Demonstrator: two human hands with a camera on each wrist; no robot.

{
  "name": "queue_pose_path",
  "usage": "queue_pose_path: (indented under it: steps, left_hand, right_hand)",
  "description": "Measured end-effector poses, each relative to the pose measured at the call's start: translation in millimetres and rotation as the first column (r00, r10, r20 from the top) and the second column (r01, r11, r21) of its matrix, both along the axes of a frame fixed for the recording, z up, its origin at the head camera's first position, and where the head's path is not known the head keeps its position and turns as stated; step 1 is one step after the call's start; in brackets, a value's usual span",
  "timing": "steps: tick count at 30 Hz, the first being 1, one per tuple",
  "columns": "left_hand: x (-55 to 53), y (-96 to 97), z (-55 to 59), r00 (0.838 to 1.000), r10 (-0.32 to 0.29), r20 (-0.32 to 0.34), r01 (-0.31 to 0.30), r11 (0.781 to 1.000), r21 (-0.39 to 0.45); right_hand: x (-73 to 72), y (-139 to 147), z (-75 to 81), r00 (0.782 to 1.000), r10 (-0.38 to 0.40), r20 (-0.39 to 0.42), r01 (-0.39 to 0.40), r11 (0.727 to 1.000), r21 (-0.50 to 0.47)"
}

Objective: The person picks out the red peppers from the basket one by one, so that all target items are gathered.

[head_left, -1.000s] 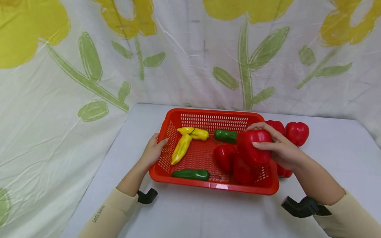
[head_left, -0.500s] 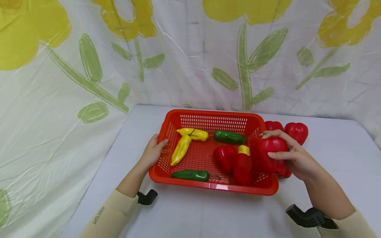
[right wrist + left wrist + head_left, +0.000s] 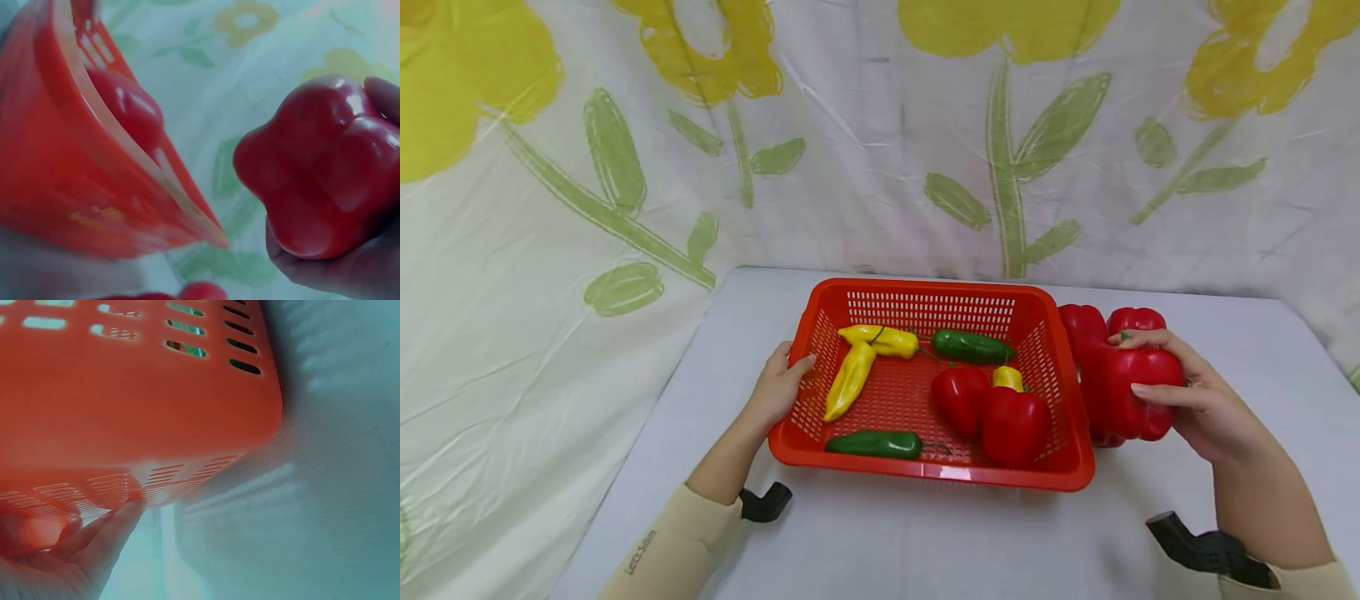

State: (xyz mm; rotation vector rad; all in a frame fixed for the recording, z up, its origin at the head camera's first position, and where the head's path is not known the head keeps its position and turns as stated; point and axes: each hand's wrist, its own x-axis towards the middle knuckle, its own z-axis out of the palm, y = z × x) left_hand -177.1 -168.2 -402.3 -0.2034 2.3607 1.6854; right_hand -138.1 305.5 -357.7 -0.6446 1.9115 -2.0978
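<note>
My left hand [image 3: 778, 385] grips the left rim of a red plastic basket [image 3: 880, 468]; in the left wrist view the fingers reach under the edge of the basket [image 3: 144, 412]. My right hand [image 3: 1210, 408] holds a red bell pepper [image 3: 1123, 392] just beyond the basket's right side, thumb in front and fingers over the top. In the right wrist view, a gap separates that bell pepper [image 3: 319, 169] from the basket wall. Inside the basket lie two long yellow peppers [image 3: 850, 382], two long green peppers [image 3: 880, 444] and two red bell peppers [image 3: 1015, 425].
Behind the held pepper, more red bell peppers [image 3: 1137, 319] sit on the white table [image 3: 880, 542], partly hidden. A small yellow piece [image 3: 1007, 377] shows behind the front bell pepper in the basket. A flower-printed cloth [image 3: 865, 167] hangs along the table's back edge.
My right hand has carried the red bell pepper rightward, from over the basket to outside its right side, uncovering the bell peppers inside. My left hand keeps its grip on the rim.
</note>
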Motion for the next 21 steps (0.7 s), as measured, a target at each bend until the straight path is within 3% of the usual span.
queue_pose_path:
  steps: [15,21]
  left_hand:
    - [-1.0,0.5,2.0,1.0,-0.006,0.006,0.006,1.0,0.01]
    - [0.7,0.1,1.9,1.0,-0.003,0.003,0.003,1.0,0.011]
  right_hand:
    - [8.6,44.6,-27.4,0.999,-0.028,0.025,0.03,0.994,-0.106]
    - [8.0,58.2,-38.2,0.993,-0.08,0.086,0.086,0.994,-0.068]
